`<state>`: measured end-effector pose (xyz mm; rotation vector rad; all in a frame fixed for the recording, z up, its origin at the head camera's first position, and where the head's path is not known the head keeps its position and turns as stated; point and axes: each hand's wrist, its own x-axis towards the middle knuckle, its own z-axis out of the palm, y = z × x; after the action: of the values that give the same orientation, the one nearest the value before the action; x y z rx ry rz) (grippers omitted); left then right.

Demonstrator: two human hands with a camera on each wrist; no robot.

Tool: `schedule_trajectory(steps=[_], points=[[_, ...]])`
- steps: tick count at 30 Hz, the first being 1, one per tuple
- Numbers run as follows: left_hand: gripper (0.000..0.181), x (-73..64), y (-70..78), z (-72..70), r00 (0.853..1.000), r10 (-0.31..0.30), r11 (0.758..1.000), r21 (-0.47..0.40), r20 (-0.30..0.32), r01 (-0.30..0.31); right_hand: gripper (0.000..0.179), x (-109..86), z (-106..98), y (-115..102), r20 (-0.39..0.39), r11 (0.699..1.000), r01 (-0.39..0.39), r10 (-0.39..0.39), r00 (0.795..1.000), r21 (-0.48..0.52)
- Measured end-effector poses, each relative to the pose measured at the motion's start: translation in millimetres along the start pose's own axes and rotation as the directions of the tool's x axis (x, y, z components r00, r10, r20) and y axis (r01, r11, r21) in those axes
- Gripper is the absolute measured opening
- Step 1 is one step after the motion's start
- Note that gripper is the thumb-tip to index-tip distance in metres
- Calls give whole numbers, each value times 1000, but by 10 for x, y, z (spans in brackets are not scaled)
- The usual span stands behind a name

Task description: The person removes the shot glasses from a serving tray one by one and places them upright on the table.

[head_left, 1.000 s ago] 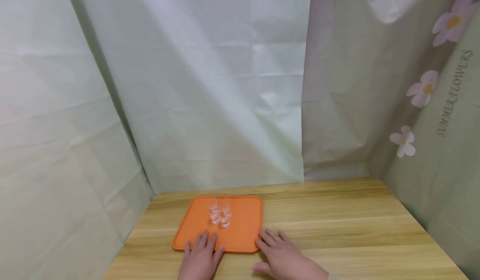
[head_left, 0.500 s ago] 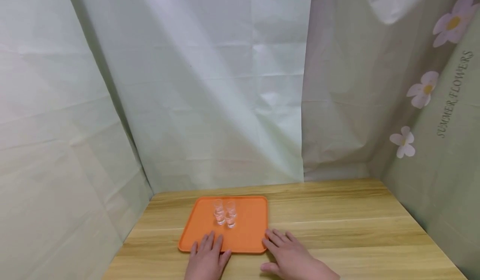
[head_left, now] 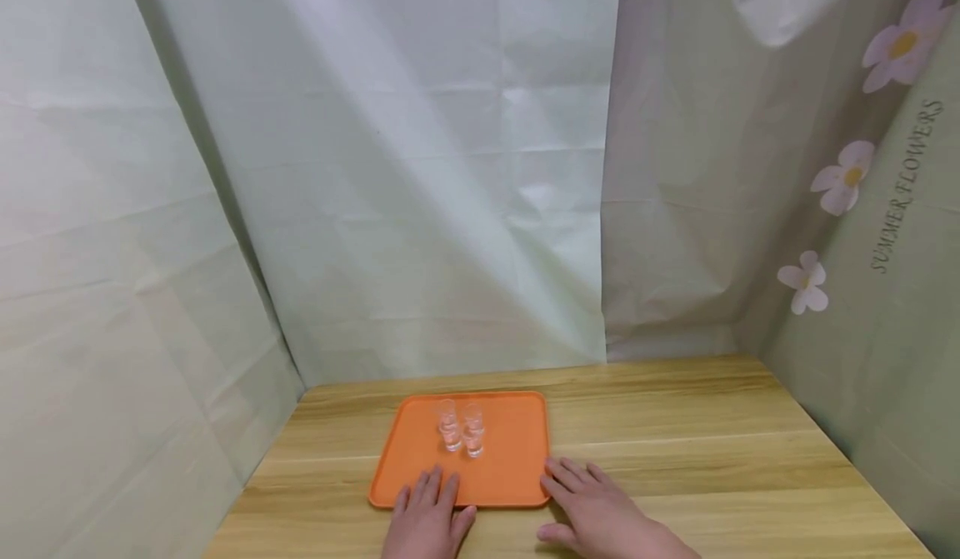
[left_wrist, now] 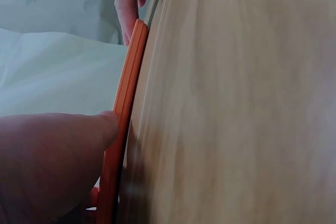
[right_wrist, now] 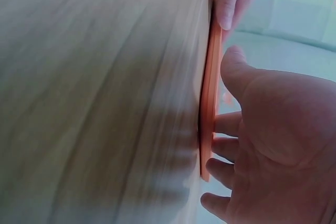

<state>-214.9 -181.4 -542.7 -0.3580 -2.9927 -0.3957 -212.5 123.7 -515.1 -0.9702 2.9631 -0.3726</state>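
Note:
An orange tray (head_left: 510, 476) lies flat on the wooden table, and several small clear shot glasses (head_left: 474, 441) stand upright in a cluster on it. My left hand (head_left: 427, 526) reaches over the tray's front rim, its fingers extended onto the tray. In the left wrist view the left thumb (left_wrist: 107, 124) touches the outer edge of the rim. At the front right corner, my right hand (head_left: 596, 513) lies with fingers extended and fingertips against the tray's side. The right thumb (right_wrist: 236, 64) stays apart from the fingers, close to the rim.
The wooden table (head_left: 675, 426) extends to both sides of the tray. Pale curtains (head_left: 450, 209) stand behind and along the sides, the right one (head_left: 900, 334) printed with flowers and lettering.
The tray has slid to the right across the table with the glasses on it. Both hands have moved right along with it, keeping about the same pose.

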Motion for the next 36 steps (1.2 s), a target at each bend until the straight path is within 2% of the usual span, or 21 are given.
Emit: schedule_trajectory(steps=[7,13,23,26,30,36], points=[[69,9,75,53,999,37,999,6,23,-37,83,-99,-22,114,-16,999,6,-6,1000,42],[73,0,152,84,997,61,998,9,39,-61,83,-160,-69,174,15,995,-34,33,999,90],[84,15,271,110,993,92,996,-13,74,-91,84,-294,-127,280,20,992,-65,63,998,111],[82,28,278,124,992,93,995,-25,81,-92,84,-326,-119,313,13,991,-65,64,998,113],[74,38,250,129,993,106,994,-26,44,-104,85,-372,-111,357,16,991,-75,74,997,110],[65,36,160,86,994,99,995,-25,-53,-101,86,-450,-116,427,23,990,-98,96,995,104]])
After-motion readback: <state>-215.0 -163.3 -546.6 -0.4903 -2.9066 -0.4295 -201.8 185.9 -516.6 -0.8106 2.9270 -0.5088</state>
